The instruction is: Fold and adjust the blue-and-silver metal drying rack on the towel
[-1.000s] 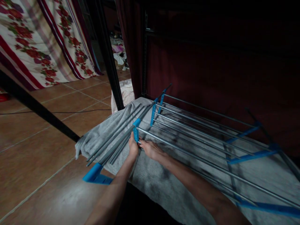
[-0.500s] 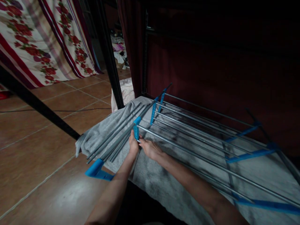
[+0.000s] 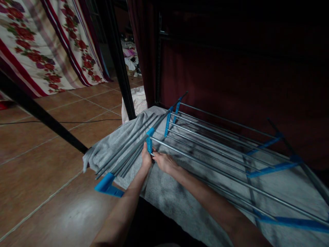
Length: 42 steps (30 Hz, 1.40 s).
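Note:
A metal drying rack [image 3: 218,144] with blue plastic joints lies flat over a grey towel [image 3: 180,202] on the floor. My left hand [image 3: 146,160] grips the blue joint [image 3: 149,140] at the rack's left side, where a folded wing of grey rods [image 3: 123,156] angles off to the left. My right hand [image 3: 163,161] is closed on the end of a silver rod right beside that joint. Both forearms reach in from the bottom of the frame.
Brown tiled floor [image 3: 51,164] spreads to the left. A black slanted pole [image 3: 38,113] and a black upright post [image 3: 120,65] stand close by. A floral cloth [image 3: 43,44] hangs at the back left. Dark red curtain [image 3: 231,68] fills the back right.
The folded wing's blue end piece has shifted slightly right and up. Both hands stay at the same joint.

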Motion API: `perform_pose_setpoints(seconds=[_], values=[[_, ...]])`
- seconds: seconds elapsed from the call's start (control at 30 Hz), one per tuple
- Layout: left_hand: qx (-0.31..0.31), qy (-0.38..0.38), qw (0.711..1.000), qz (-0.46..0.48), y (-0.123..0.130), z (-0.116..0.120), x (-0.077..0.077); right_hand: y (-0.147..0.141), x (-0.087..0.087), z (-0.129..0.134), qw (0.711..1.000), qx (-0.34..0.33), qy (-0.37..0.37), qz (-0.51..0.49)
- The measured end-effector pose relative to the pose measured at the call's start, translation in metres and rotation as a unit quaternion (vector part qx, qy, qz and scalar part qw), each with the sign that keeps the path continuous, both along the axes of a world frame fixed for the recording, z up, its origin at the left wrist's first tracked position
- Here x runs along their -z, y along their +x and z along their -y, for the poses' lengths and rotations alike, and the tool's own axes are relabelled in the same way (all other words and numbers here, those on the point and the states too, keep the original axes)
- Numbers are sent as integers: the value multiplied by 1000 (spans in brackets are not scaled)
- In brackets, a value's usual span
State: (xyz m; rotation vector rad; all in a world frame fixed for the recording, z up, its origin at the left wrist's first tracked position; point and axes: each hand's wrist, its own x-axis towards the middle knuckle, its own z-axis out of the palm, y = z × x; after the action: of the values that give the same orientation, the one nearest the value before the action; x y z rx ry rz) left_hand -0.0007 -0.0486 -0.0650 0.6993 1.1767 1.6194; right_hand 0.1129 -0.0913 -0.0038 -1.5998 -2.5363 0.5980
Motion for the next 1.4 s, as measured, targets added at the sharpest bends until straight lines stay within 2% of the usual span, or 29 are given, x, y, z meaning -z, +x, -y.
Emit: perform_pose_setpoints(seconds=[0.3,0.67,0.97,1.23,1.4], values=[[2,-12,1000,-13,0,-6,6,0,-4,0,1000,15,-12,-4],[10,-15,1000,-15,0,-9,8,-1,0,1,1000,16,-4,-10],[23,-6,1000,-11,-2,-7,8,0,-6,4,1000,20,3,-13],[62,4,998,-10,-3,-10,11,-5,-8,10,999,13,28,8],[69,12,997,-23,-5,-6,7,-6,-9,9,999,20,29,21]])
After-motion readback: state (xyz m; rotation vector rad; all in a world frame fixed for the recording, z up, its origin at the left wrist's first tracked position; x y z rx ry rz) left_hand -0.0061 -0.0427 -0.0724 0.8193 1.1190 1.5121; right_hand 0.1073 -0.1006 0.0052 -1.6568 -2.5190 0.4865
